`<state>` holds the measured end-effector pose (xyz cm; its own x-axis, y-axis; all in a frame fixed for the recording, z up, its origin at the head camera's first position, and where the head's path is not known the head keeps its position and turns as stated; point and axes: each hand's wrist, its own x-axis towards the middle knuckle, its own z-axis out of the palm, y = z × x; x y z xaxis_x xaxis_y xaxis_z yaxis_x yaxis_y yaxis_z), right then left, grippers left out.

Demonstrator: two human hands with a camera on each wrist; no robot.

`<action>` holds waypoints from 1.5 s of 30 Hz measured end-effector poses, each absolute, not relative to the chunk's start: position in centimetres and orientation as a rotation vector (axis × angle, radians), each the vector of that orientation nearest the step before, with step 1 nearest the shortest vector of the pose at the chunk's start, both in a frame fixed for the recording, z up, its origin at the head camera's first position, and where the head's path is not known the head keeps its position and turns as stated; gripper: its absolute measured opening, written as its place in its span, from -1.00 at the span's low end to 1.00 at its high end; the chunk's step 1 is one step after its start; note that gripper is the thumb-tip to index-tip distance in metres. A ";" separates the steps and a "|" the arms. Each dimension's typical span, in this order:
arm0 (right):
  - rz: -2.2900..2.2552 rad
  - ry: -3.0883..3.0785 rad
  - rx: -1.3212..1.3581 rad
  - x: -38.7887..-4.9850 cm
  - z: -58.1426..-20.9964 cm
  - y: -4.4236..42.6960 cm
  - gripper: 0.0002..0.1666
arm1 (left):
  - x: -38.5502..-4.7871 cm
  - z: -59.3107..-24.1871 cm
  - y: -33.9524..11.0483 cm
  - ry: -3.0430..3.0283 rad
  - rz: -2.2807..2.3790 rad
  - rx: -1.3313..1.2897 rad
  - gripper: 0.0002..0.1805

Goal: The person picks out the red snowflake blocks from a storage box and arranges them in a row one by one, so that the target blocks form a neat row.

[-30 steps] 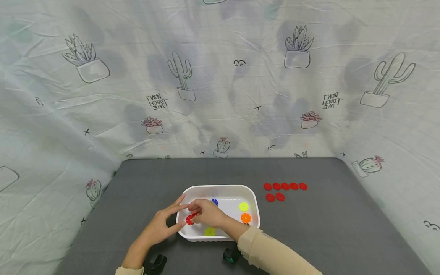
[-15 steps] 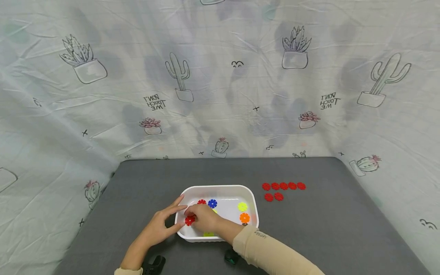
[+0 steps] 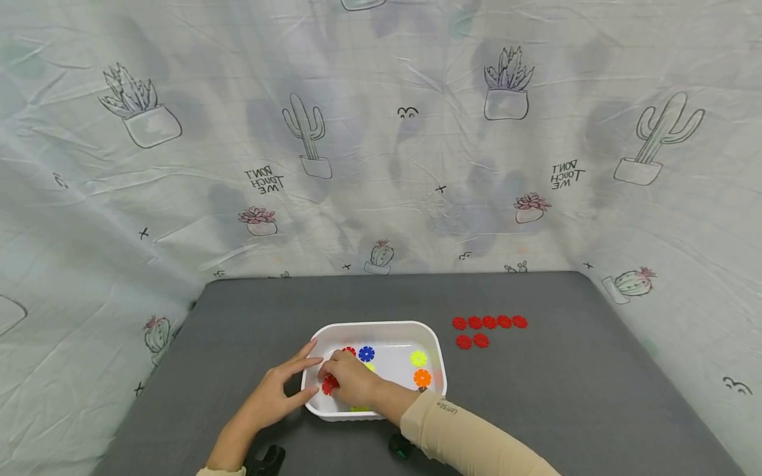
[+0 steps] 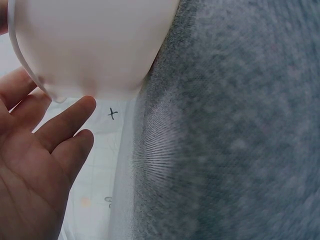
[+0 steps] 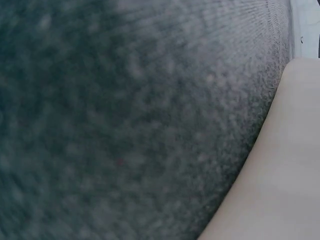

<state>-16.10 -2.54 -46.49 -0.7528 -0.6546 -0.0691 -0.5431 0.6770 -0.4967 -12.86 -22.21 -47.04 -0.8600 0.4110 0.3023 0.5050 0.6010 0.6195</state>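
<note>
A white plastic tray (image 3: 411, 334) sits on the grey table, with snowflake building discs inside. My left hand (image 3: 275, 395) rests at its left end, thumb and fingers spread nearly straight against the rim; in the left wrist view the left hand (image 4: 37, 155) has fingertips on the outer wall. My right hand (image 3: 352, 380) reaches into the tray's left part, its curled thumb and fingers pinching a red snowflake disc (image 3: 329, 385), partly covered by them. Close by lie another red disc (image 3: 348, 350) and a blue disc (image 3: 366, 354). The right wrist view shows no fingers.
Yellow (image 3: 419, 358) and orange (image 3: 422, 377) discs lie at the tray's right side. Several red discs (image 3: 489, 322) form a row on the table right of the tray, with two red discs (image 3: 472, 341) below. A patterned cloth (image 3: 381, 145) hangs behind the table.
My right hand shifts slightly within the tray's left part, its fingers closing over the red disc there. The far red disc and the blue disc show more fully than a second ago. My left hand stays.
</note>
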 end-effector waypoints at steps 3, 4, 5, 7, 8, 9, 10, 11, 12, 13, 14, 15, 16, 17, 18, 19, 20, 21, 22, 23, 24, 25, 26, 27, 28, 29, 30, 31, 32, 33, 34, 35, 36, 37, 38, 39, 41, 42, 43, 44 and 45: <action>-0.681 2.653 -0.944 -16.0 -46.5 -2.4 -0.60 | -12.8 -47.1 -22.2 -2.691 -1.103 -0.774 -0.50; -0.687 2.650 -0.939 -15.9 -46.4 -2.4 -0.61 | -12.8 -47.1 -22.2 -2.691 -1.102 -0.773 -0.50; -0.687 2.650 -0.940 -15.9 -46.4 -2.4 -0.62 | -12.8 -47.1 -22.2 -2.690 -1.100 -0.772 -0.50; -0.675 2.653 -0.952 -16.0 -46.3 -2.3 -0.63 | -12.8 -47.1 -22.2 -2.693 -1.102 -0.768 -0.50; -0.673 2.654 -0.959 -16.0 -46.3 -2.3 -0.63 | -12.8 -47.1 -22.2 -2.694 -1.103 -0.767 -0.50; -0.668 2.655 -0.966 -16.1 -46.3 -2.3 -0.63 | -12.8 -47.0 -22.1 -2.695 -1.105 -0.766 -0.50; -0.664 2.657 -0.974 -16.1 -46.2 -2.3 -0.63 | -12.8 -47.0 -22.1 -2.696 -1.105 -0.767 -0.50; -0.664 2.657 -0.977 -16.1 -46.2 -2.3 -0.63 | -12.8 -47.0 -22.1 -2.698 -1.103 -0.766 -0.50; -0.669 2.655 -0.976 -16.1 -46.2 -2.3 -0.63 | -12.8 -47.0 -22.1 -2.698 -1.104 -0.766 -0.50; -0.675 2.651 -0.970 -16.1 -46.2 -2.2 -0.62 | -12.8 -47.1 -22.1 -2.695 -1.103 -0.767 -0.50; -0.687 2.647 -0.964 -16.1 -46.2 -2.2 -0.62 | -12.8 -47.1 -22.1 -2.691 -1.103 -0.770 -0.51; -0.695 2.643 -0.956 -16.2 -46.2 -2.2 -0.61 | -12.8 -47.1 -22.1 -2.686 -1.101 -0.772 -0.51; -0.704 2.638 -0.945 -16.2 -46.1 -2.1 -0.61 | -12.8 -47.1 -22.1 -2.679 -1.099 -0.777 -0.51; -0.713 2.632 -0.935 -16.2 -46.2 -2.1 -0.60 | -12.8 -47.2 -22.1 -2.668 -1.097 -0.787 -0.51; -0.728 2.626 -0.927 -16.2 -46.2 -2.1 -0.60 | -12.8 -47.2 -22.1 -2.659 -1.096 -0.794 -0.51; -0.743 2.618 -0.917 -16.3 -46.2 -2.0 -0.60 | -12.8 -47.2 -22.2 -2.652 -1.094 -0.799 -0.51; -0.763 2.607 -0.909 -16.3 -46.1 -2.0 -0.60 | -12.8 -47.3 -22.2 -2.648 -1.097 -0.802 -0.51; -0.783 2.595 -0.899 -16.3 -46.1 -1.9 -0.60 | -12.8 -47.3 -22.2 -2.650 -1.098 -0.800 -0.51; -0.811 2.585 -0.892 -16.3 -46.0 -1.9 -0.60 | -12.8 -47.3 -22.2 -2.653 -1.098 -0.797 -0.51; -0.831 2.580 -0.896 -16.3 -45.9 -1.8 -0.60 | -12.8 -47.3 -22.2 -2.660 -1.097 -0.792 -0.51; -0.868 2.568 -0.888 -16.3 -45.7 -1.7 -0.59 | -12.8 -47.2 -22.2 -2.670 -1.098 -0.782 -0.51; -0.899 2.554 -0.880 -16.3 -45.6 -1.6 -0.59 | -12.8 -47.2 -22.2 -2.677 -1.097 -0.775 -0.51; -0.931 2.543 -0.873 -16.2 -45.4 -1.5 -0.59 | -12.8 -47.3 -22.2 -2.682 -1.096 -0.772 -0.51; -0.959 2.535 -0.868 -16.2 -45.2 -1.4 -0.60 | -12.8 -47.3 -22.2 -2.684 -1.089 -0.770 -0.51; -0.984 2.530 -0.867 -16.2 -45.1 -1.2 -0.60 | -12.8 -47.3 -22.2 -2.680 -1.086 -0.774 -0.51; -1.008 2.523 -0.861 -16.1 -44.9 -1.1 -0.60 | -12.8 -47.3 -22.2 -2.674 -1.082 -0.781 -0.51; -1.043 2.509 -0.850 -16.1 -44.8 -0.9 -0.60 | -12.8 -47.3 -22.2 -2.668 -1.082 -0.786 -0.51; -1.068 2.500 -0.847 -16.0 -44.7 -0.8 -0.60 | -12.7 -47.3 -22.2 -2.662 -1.085 -0.792 -0.51; -1.096 2.491 -0.842 -16.0 -44.6 -0.5 -0.60 | -12.7 -47.3 -22.2 -2.659 -1.088 -0.797 -0.51; -1.124 2.484 -0.835 -16.0 -44.5 -0.3 -0.61 | -12.7 -47.3 -22.1 -2.660 -1.092 -0.798 -0.51; -1.160 2.469 -0.818 -16.0 -44.4 0.0 -0.62 | -12.7 -47.3 -22.1 -2.663 -1.100 -0.797 -0.51; -1.201 2.450 -0.794 -15.9 -44.3 0.3 -0.62 | -12.7 -47.3 -22.0 -2.674 -1.108 -0.790 -0.51; -1.242 2.433 -0.773 -15.9 -44.2 0.7 -0.63 | -12.7 -47.3 -22.0 -2.689 -1.117 -0.776 -0.51; -1.286 2.414 -0.744 -15.8 -44.1 1.1 -0.64 | -12.6 -47.2 -21.9 -2.703 -1.125 -0.761 -0.51; -1.326 2.403 -0.717 -15.8 -44.0 1.5 -0.64 | -12.6 -47.2 -21.9 -2.721 -1.126 -0.743 -0.51; -1.367 2.391 -0.695 -15.8 -43.9 1.9 -0.65 | -12.6 -47.1 -21.8 -2.735 -1.134 -0.724 -0.50; -1.444 2.373 -0.668 -15.7 -43.6 2.9 -0.64 | -12.6 -46.9 -21.8 -2.756 -1.150 -0.688 -0.50; -1.479 2.368 -0.660 -15.7 -43.5 3.4 -0.64 | -12.6 -46.9 -21.7 -2.761 -1.155 -0.677 -0.49; -1.511 2.364 -0.649 -15.7 -43.3 4.0 -0.63 | -12.6 -46.8 -21.7 -2.764 -1.165 -0.670 -0.49; -1.537 2.366 -0.644 -15.7 -43.2 4.5 -0.63 | -12.6 -46.7 -21.7 -2.767 -1.167 -0.667 -0.49; -1.563 2.368 -0.635 -15.7 -43.0 5.1 -0.63 | -12.6 -46.7 -21.7 -2.766 -1.176 -0.666 -0.49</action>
